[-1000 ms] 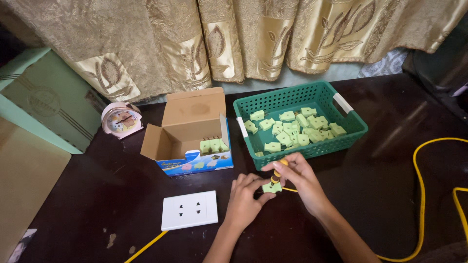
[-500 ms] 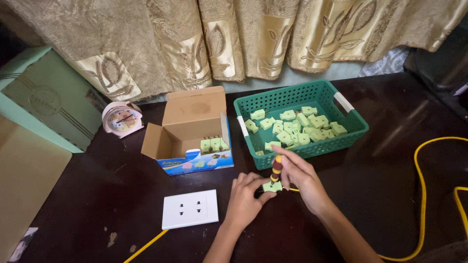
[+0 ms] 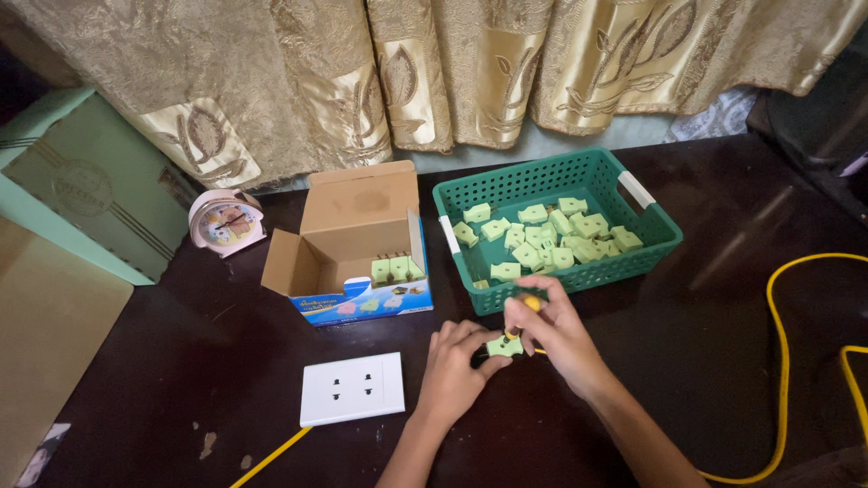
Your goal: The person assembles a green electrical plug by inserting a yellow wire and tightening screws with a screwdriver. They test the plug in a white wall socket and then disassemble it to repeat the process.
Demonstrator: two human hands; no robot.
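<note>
Landmark: green basket, standing on the dark table in front of the curtain
Left hand: just in front of the basket, fingers closed around a small green plug piece, pressing it down on the table
Right hand: touching the basket's front wall, fingers wrapped around a yellow-handled screwdriver held upright over the plug piece
Plug piece: between both hands, just in front of the basket
Basket contents: a heap of green plug pieces like the held one
Cardboard box: open, just left of the basket, with a few green pieces inside
White socket plate: front-left of the basket, near the left hand
Clock: small, pink, well left of the basket, beyond the box
Yellow cable: looping right of the basket
</note>
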